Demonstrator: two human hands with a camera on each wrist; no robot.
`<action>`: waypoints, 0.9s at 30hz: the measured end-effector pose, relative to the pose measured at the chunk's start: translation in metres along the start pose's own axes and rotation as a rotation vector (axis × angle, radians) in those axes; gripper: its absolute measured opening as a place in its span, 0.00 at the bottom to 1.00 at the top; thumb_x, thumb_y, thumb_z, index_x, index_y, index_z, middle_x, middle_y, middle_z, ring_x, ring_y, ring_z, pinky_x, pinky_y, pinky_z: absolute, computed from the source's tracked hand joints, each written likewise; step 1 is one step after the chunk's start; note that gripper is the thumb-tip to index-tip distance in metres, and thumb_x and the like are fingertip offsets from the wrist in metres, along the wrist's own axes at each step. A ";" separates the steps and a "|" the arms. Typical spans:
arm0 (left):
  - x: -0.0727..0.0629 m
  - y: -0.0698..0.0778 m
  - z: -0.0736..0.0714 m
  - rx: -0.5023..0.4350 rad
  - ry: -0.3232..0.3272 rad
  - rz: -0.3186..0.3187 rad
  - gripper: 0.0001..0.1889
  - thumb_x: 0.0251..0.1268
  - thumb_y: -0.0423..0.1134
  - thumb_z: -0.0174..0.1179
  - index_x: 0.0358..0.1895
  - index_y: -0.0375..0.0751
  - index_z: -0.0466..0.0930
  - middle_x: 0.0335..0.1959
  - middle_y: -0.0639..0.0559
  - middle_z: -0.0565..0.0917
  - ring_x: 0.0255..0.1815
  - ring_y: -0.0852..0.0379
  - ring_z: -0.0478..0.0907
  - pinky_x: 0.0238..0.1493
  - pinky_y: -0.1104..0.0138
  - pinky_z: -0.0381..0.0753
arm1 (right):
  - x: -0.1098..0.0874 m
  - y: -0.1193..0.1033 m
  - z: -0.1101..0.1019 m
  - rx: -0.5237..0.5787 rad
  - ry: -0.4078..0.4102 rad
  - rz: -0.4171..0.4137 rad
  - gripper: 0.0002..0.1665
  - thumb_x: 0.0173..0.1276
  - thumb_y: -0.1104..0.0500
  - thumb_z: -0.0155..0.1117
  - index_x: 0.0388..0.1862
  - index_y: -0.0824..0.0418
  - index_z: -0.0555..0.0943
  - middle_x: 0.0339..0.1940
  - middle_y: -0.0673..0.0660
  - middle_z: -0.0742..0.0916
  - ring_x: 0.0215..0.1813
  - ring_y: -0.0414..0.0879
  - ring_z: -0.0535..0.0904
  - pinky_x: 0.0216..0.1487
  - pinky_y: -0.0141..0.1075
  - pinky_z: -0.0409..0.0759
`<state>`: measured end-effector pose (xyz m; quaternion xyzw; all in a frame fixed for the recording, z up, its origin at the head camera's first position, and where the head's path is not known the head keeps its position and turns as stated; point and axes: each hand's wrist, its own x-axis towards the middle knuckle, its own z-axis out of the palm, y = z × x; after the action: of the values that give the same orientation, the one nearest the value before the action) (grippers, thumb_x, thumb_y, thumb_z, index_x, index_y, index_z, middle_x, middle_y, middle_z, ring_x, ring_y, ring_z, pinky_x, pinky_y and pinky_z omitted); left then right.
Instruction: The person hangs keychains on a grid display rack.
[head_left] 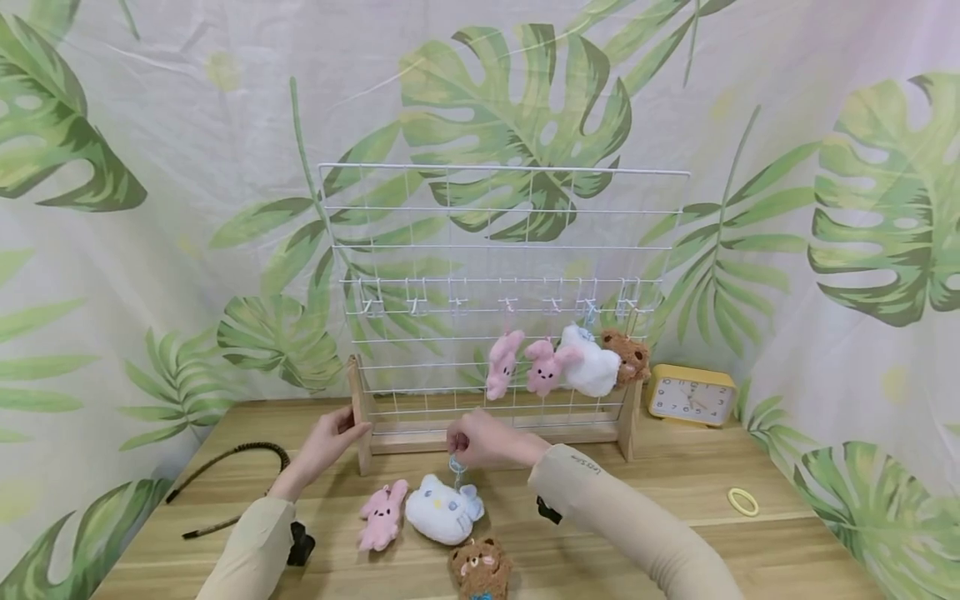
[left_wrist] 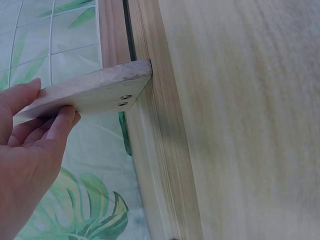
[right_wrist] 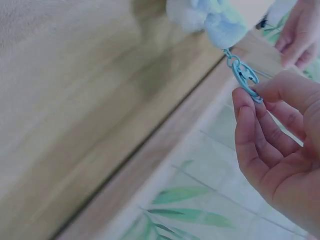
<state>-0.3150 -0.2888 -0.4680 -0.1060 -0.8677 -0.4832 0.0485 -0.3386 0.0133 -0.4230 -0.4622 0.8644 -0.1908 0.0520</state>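
Observation:
My right hand (head_left: 480,437) pinches the light blue clasp (right_wrist: 245,80) of a white cat plush keychain (head_left: 444,512) between thumb and fingertips. The cat dangles by its short chain in front of the rack, its face toward me. On the left, my left hand (head_left: 330,442) grips the upright wooden leg (left_wrist: 95,87) of the rack stand, thumb on one side and fingers on the other. A pink bunny plush (head_left: 383,517) lies just left of the cat, and a brown bear plush (head_left: 481,568) lies nearer to me.
The white wire grid rack (head_left: 502,169) carries a row of hooks; two pink bunnies (head_left: 546,367), a white plush (head_left: 588,367) and a brown bear (head_left: 628,357) hang at its right. A yellow clock (head_left: 692,397), a yellow ring (head_left: 742,502) and a headband (head_left: 255,446) are on the table.

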 end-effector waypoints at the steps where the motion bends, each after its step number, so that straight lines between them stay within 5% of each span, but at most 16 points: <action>1: 0.000 0.000 0.000 0.000 -0.001 -0.001 0.27 0.76 0.37 0.54 0.68 0.19 0.64 0.61 0.24 0.76 0.61 0.35 0.78 0.55 0.62 0.83 | -0.001 -0.003 -0.004 -0.012 0.015 -0.026 0.05 0.60 0.70 0.65 0.32 0.62 0.85 0.25 0.53 0.86 0.24 0.30 0.69 0.27 0.19 0.69; 6: 0.001 -0.002 -0.001 0.006 -0.008 0.000 0.28 0.77 0.38 0.53 0.68 0.19 0.64 0.61 0.24 0.76 0.62 0.35 0.78 0.55 0.60 0.84 | -0.010 -0.018 -0.027 -0.045 0.060 -0.092 0.05 0.61 0.70 0.65 0.32 0.62 0.86 0.26 0.54 0.88 0.24 0.29 0.71 0.28 0.17 0.71; 12: 0.001 -0.003 0.000 0.003 -0.016 -0.001 0.29 0.77 0.39 0.53 0.69 0.19 0.62 0.63 0.23 0.75 0.63 0.34 0.77 0.56 0.59 0.83 | -0.019 -0.033 -0.055 -0.048 0.084 -0.050 0.05 0.62 0.69 0.64 0.35 0.62 0.85 0.25 0.53 0.86 0.24 0.31 0.69 0.26 0.20 0.69; 27: 0.000 -0.003 0.000 -0.013 -0.015 -0.006 0.28 0.77 0.38 0.53 0.69 0.20 0.63 0.61 0.24 0.77 0.62 0.36 0.78 0.54 0.62 0.83 | -0.025 -0.057 -0.153 -0.041 0.384 -0.076 0.06 0.66 0.68 0.64 0.39 0.65 0.86 0.33 0.57 0.90 0.32 0.41 0.84 0.35 0.24 0.82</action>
<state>-0.3160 -0.2900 -0.4705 -0.1072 -0.8651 -0.4884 0.0400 -0.3205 0.0487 -0.2629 -0.4508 0.8441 -0.2594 -0.1305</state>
